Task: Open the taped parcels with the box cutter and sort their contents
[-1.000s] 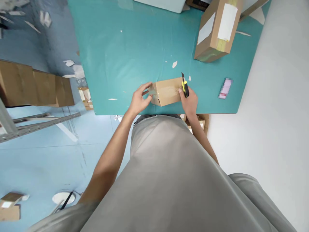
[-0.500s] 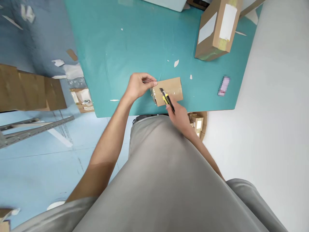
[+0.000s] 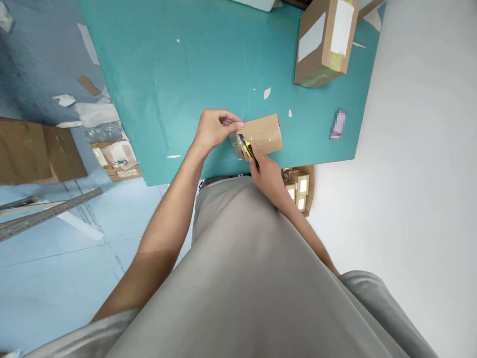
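Note:
A small brown cardboard box [image 3: 266, 130] with clear tape on it lies near the front edge of the green table [image 3: 208, 59]. My left hand [image 3: 216, 128] pinches the box's upper left corner between thumb and fingers. In my right hand [image 3: 268, 174] is a yellow and black utility knife [image 3: 249, 149], gripped along its handle. The knife's tip is over the left end of the box, close to my left fingertips. Whether the blade touches the cardboard I cannot tell.
A taller taped carton [image 3: 322, 44] with white labels stands at the back right. Paper scraps [image 3: 267, 93] and a blurred pinkish item [image 3: 338, 124] lie on the table. Below the front edge, an open carton [image 3: 310, 189] holds small boxes. Large cardboard [image 3: 40, 151] is at left.
My right hand has moved the knife left along the box, toward its left end. My left hand keeps its pinch on the corner. The whole view has shifted slightly.

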Demonstrator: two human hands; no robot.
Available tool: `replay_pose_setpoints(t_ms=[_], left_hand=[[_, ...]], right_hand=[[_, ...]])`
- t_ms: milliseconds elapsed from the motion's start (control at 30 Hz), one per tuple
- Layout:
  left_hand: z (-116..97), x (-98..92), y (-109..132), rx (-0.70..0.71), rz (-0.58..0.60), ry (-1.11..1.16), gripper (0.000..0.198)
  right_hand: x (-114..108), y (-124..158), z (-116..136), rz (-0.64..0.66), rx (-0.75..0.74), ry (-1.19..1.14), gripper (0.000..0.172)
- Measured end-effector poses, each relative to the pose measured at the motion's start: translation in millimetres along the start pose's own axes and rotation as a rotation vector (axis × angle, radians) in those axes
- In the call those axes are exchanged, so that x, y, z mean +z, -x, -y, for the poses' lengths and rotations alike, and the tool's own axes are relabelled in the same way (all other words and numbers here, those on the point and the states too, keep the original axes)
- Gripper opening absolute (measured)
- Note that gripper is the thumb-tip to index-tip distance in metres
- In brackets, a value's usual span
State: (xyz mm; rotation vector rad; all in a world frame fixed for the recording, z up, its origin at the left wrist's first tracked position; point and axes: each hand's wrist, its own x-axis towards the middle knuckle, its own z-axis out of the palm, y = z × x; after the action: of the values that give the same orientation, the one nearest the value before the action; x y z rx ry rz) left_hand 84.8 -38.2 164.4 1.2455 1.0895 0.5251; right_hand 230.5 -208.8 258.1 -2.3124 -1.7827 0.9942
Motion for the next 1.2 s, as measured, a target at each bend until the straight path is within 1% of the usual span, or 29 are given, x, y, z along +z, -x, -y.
replay_pose_setpoints(t_ms=[67, 167, 300, 367, 433, 533, 667, 733, 767, 800, 867, 933, 967, 1033, 1100, 1133, 1200], left_hand=[[-1.4, 0.8, 0.8, -0.003, -0.004, 0.008, 0.024], [-4.8, 1.7, 2.4, -0.006, -0.014, 0.014, 0.02], [-6.4, 2.9, 3.8, -0.009, -0.041, 0.022, 0.021], [-4.6, 4.4, 4.0, -0.006, -0.059, 0.034, 0.021], [-1.5, 7.0, 3.9, -0.003, -0.087, 0.045, 0.019], [2.7, 12.0, 3.8, -0.006, -0.118, 0.049, 0.015], [4.9, 15.9, 6.5, 0.006, -0.12, 0.025, 0.016], [5.8, 15.2, 11.7, 0.028, -0.129, 0.016, 0.022], [6.7, 14.3, 15.9, 0.04, -0.131, 0.013, 0.026], [7.9, 13.1, 21.0, 0.05, -0.132, 0.009, 0.031], [11.8, 10.5, 33.3, 0.065, -0.121, -0.015, 0.042], [17.4, 8.8, 45.6, 0.08, -0.088, -0.066, 0.055], [20.6, 8.6, 50.6, 0.094, -0.063, -0.101, 0.062], [27.0, 9.8, 56.8, 0.131, -0.012, -0.184, 0.077], [32.0, 12.6, 58.0, 0.164, 0.022, -0.27, 0.085], [33.6, 14.2, 57.2, 0.176, 0.032, -0.309, 0.086], [34.6, 17.1, 54.2, 0.197, 0.038, -0.372, 0.084]], right_hand=[[-2.2, 2.8, 9.0, 0.013, 0.039, 0.03, 0.063], [-9.7, 3.4, 29.9, 0.053, 0.114, 0.094, 0.063], [-22.4, -1.1, 63.2, 0.161, 0.225, 0.206, 0.064], [-26.0, -1.4, 74.3, 0.211, 0.256, 0.254, 0.067], [-26.2, 2.5, 79.1, 0.275, 0.265, 0.293, 0.068], [-21.4, 15.9, 78.1, 0.345, 0.265, 0.352, 0.069], [-17.0, 36.6, 72.8, 0.33, 0.279, 0.373, 0.071], [-18.9, 44.6, 66.4, 0.283, 0.259, 0.321, 0.069], [-20.7, 47.1, 60.6, 0.234, 0.24, 0.277, 0.067], [-22.7, 48.2, 52.6, 0.161, 0.22, 0.225, 0.065], [-26.3, 44.6, 29.6, -0.043, 0.194, 0.125, 0.063], [-27.7, 32.3, -0.6, -0.25, 0.193, 0.063, 0.064], [-27.2, 23.5, -16.5, -0.319, 0.198, 0.052, 0.066], [-23.8, 3.5, -45.9, -0.36, 0.208, 0.041, 0.072], [-18.4, -14.5, -67.0, -0.34, 0.222, 0.038, 0.074], [-15.6, -21.3, -73.4, -0.322, 0.223, 0.036, 0.072], [-11.1, -29.8, -78.4, -0.294, 0.216, 0.035, 0.065]])
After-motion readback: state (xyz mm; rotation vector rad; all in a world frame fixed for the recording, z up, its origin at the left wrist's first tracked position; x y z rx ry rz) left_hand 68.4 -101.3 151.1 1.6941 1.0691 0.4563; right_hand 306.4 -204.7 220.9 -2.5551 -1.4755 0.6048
